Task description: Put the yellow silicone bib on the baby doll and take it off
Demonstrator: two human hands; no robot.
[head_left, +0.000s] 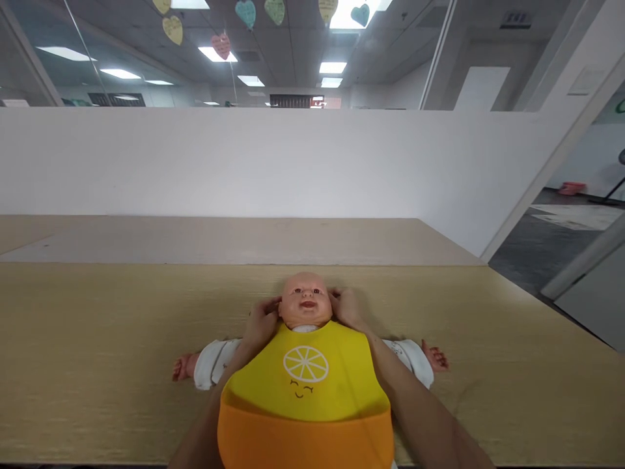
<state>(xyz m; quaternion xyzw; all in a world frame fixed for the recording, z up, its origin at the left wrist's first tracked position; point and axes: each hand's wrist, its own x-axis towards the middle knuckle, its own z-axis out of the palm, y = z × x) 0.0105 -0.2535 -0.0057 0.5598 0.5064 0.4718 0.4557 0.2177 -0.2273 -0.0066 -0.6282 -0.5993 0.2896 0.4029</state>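
Note:
A baby doll [306, 299] lies on its back on the table, arms stretched out to both sides in white sleeves. Over its chest is a yellow silicone bib [305, 371] with a lemon-slice print and an orange pocket [305, 443] at the bottom. My left hand [263, 320] is closed at the left side of the doll's neck, where the bib's upper edge runs up to it. On the other side, my right hand [346, 307] curls in by the doll's ear and neck at the bib's other upper end. The fingertips and the bib's strap ends are hidden behind the neck.
The light wooden table [97, 339] spreads to both sides. Behind it are a paler ledge [244, 241] and a white wall [244, 163] with glass above, carrying paper hearts [221, 45]. A doorway opens at right, with a red basin [571, 188] on the floor beyond.

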